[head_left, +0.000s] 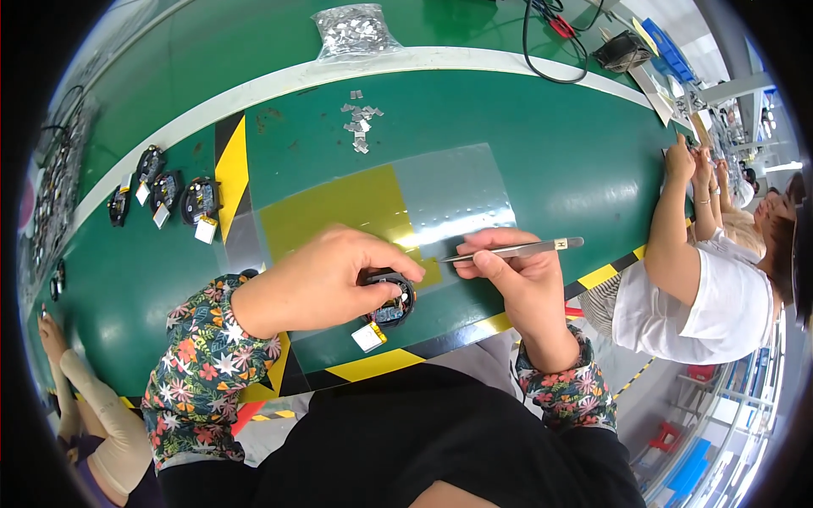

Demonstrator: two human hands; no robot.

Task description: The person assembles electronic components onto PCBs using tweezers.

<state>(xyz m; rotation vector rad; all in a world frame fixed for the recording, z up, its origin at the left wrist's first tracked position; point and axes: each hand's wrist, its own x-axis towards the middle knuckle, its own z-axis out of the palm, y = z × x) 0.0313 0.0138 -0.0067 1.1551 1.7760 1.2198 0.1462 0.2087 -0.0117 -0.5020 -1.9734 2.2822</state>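
My left hand (326,275) is closed on a round black housing (405,315), thumb and forefinger at its rim. Inside the housing a circuit board shows in part under the thumb. A small silver battery with a yellow end (369,337) hangs out toward me. To the right, my right hand (529,284) grips metal tweezers (538,248), tips pointing left toward the housing. By the tips lies a small yellow film piece (430,273), at the edge of a sheet of yellow film (339,207) on a clear backing (461,182).
Several similar housings with batteries (201,201) lie at the left. Small silver pieces (362,125) are scattered beyond the film, and a clear bag of them (354,32) sits behind the white ledge (423,59). Co-workers flank the green table (584,161), a person at right (686,296).
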